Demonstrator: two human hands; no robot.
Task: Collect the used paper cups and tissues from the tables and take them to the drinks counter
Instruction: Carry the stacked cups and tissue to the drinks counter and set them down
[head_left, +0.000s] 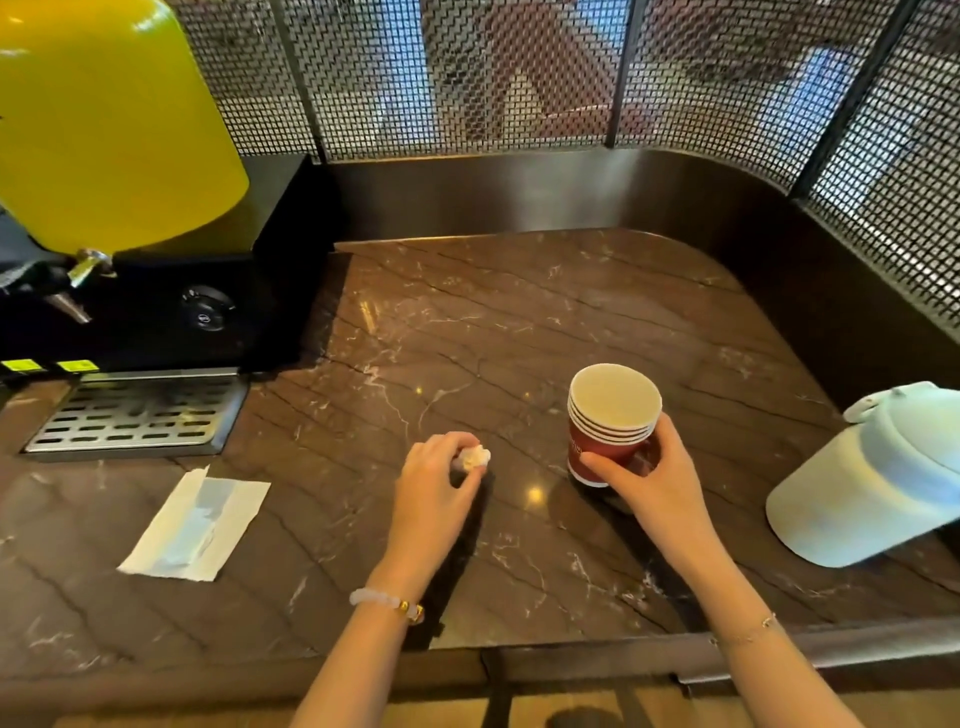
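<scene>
- Head view: marble drinks counter (467, 322), dark brown with pale veins, and both hands are over its near half.
- Left hand (436, 483): fingers curled, pinching a small crumpled white tissue (475, 458) at the fingertips. The tissue is low over the counter, left of the cups. Can't tell if it touches the surface.
- Right hand (649, 478): thumb and fingers wrapped round the lower part of a stack of red paper cups (610, 421).
- The cups are nested with several white rims showing. The top cup looks empty inside. The stack leans slightly, with its base at the counter surface. Contact is unclear.
- Cups and tissue are near each other, not touching, centre-right of the counter.
- Bead bracelet (387, 605) on the left wrist, thin chain (748, 631) on the right.
- Flat unfolded white napkin (195, 525) lies on the counter to the left, well apart from both hands.
- Drinks dispenser at far left: yellow tank (104, 119) on a black base (208, 291), with a metal drip tray (135, 415) in front of it.
- Pale sun visor cap (872, 488) sits on the counter at the right edge, near the cups.
- Black mesh screen (467, 78) runs behind the counter.
</scene>
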